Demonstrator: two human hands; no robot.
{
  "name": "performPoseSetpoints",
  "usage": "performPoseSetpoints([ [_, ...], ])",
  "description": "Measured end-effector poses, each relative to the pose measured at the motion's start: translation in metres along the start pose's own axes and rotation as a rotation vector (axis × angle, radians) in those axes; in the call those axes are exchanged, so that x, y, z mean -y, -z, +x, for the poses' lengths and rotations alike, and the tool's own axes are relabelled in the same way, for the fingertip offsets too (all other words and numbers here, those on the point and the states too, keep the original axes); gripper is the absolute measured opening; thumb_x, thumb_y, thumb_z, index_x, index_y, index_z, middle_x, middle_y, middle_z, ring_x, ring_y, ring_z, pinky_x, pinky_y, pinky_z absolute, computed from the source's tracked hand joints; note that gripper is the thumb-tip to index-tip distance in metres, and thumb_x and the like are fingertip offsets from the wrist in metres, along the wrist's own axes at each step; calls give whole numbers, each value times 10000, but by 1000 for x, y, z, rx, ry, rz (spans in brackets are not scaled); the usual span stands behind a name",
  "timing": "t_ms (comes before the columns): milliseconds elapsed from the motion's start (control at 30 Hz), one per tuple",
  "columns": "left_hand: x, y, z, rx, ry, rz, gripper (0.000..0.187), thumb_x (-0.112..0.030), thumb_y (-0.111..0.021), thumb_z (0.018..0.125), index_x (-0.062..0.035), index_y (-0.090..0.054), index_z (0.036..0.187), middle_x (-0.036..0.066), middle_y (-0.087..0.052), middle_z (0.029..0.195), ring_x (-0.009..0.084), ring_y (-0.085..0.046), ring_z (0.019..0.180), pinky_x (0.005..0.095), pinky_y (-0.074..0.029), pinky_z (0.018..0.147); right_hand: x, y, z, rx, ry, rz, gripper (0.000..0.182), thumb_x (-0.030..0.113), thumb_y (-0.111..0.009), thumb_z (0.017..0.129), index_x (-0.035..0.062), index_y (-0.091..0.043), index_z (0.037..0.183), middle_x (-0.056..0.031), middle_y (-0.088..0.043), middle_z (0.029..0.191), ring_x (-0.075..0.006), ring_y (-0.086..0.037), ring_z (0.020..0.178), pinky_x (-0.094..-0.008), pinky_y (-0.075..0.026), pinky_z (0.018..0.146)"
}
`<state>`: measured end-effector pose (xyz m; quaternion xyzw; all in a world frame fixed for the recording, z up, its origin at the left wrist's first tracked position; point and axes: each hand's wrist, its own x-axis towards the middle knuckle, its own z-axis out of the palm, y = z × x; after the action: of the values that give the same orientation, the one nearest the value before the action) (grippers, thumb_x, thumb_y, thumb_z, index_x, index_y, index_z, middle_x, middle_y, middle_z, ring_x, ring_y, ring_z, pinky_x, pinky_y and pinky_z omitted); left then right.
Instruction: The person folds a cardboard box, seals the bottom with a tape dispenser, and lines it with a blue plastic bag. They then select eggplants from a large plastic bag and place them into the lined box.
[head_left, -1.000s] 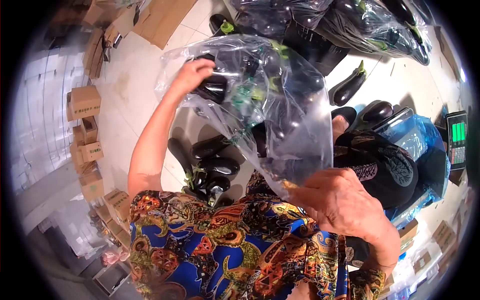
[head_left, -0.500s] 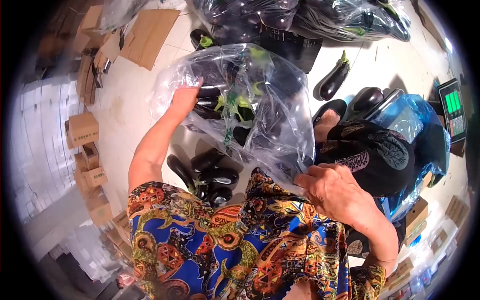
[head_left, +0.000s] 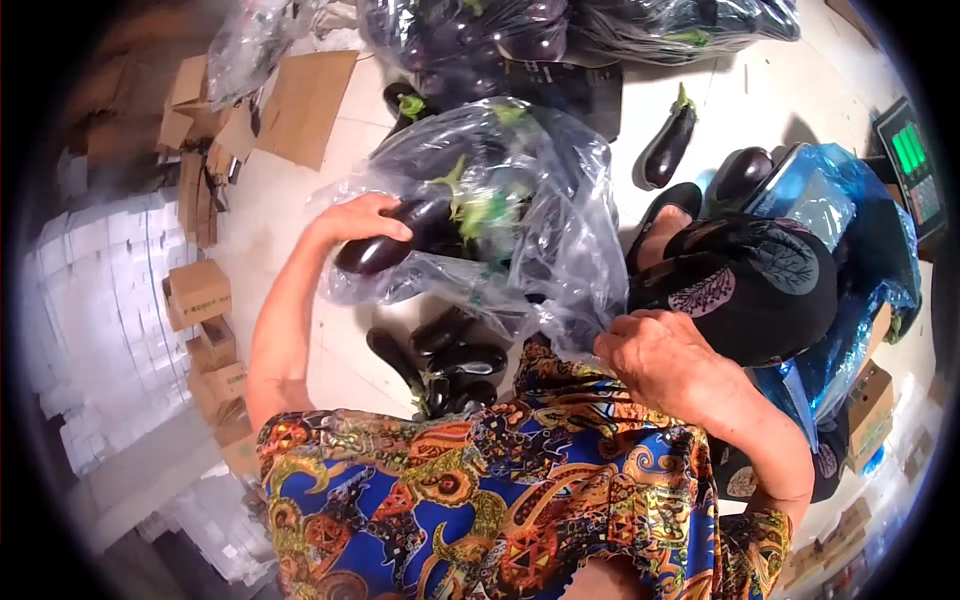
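A large clear plastic bag with several eggplants inside lies in front of me. My left hand is closed around a dark, glossy eggplant at the bag's left side, its rounded end toward me. Whether its far end lies inside the plastic is hard to tell. My right hand pinches the gathered near-right edge of the bag. Below the bag, several loose eggplants lie in a group on the floor.
Filled bags of eggplants lie at the top. A single eggplant and another eggplant rest on the floor, right of the bag. A scale display, blue plastic and cardboard boxes stand around the sides.
My left hand has drawn back toward me, and an eggplant now shows in its grasp. The bag has sagged on that side. My right hand keeps its hold on the bag.
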<state>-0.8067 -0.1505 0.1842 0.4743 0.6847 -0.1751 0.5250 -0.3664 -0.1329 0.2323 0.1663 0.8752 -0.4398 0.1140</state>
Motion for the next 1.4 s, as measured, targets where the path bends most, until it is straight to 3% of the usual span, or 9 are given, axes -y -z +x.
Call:
performPoseSetpoints([
  [233,-35,-12,-82,-208,-457,-1337,760,-459,-671,747,15,-518,1321,211,-661,1090,272,-672,914,372,-565,817,5,-11,1,-111,123,-136,207,28,-582,772,16,-641,970,-168,-648,914,-324,-655,883,-417,-532,729],
  [533,-129,-6,-78,57,-626,-1212,809,-542,-636,797,18,-464,1355,262,-624,1140,348,-671,914,401,-577,809,-4,6,-33,-518,35,25,125,95,-640,834,3,-556,845,-166,-561,859,-363,-597,826,-454,-497,706],
  [600,-148,-1,-62,71,-705,-1143,906,-682,-537,822,26,-439,1379,246,-597,1159,308,-651,909,374,-534,829,-4,7,-34,-698,101,120,306,117,-669,854,-12,-545,1103,-189,-540,953,-378,-566,891,-432,-491,753],
  [733,-230,-6,-54,-18,-850,-1042,700,-519,-485,955,23,-416,1393,240,-566,1272,320,-642,1060,383,-535,933,-11,25,-48,-1057,95,384,601,246,-718,862,-32,-449,1322,-235,-567,1151,-370,-587,1052,-402,-475,897],
  [867,-343,-29,-46,21,-972,-989,485,-332,-507,1007,-79,-393,1404,60,-559,1251,159,-560,1127,308,-451,984,-9,67,-70,-1155,-101,742,967,401,-767,792,0,-241,1498,-214,-459,1408,-275,-488,1259,-368,-408,1035],
  [1100,-475,-68,-59,0,-1305,-575,577,-249,-607,942,-15,-396,1426,147,-493,1376,248,-460,1290,371,-378,1074,-34,71,-193,-1565,3,998,441,337,-696,837,22,-623,1139,-73,-676,1017,-148,-655,888,-272,-502,841],
  [1233,-516,-80,-47,-449,-1512,-38,724,-245,-676,873,1,-331,1459,190,-402,1449,293,-408,1321,351,-362,1069,-25,20,-249,-1517,-232,1130,671,388,-699,797,-2,-514,1311,-96,-634,1076,-173,-618,973,-297,-492,874],
  [1333,-543,-82,-15,-399,-1879,533,637,-250,-706,880,-36,-439,1418,136,-537,1352,253,-495,1264,381,-362,1090,-35,-16,-259,-1572,-284,1229,780,339,-700,754,-32,-423,1382,-134,-570,1178,-193,-575,1019,-289,-471,890],
  [1400,-554,-98,23,-270,-1770,549,639,-331,-743,830,-94,-511,1377,157,-588,1283,285,-541,1193,396,-404,1043,-44,-40,-270,-1454,-224,1380,775,312,-688,753,-32,-411,1389,-145,-560,1179,-194,-559,1043,-285,-457,908],
])
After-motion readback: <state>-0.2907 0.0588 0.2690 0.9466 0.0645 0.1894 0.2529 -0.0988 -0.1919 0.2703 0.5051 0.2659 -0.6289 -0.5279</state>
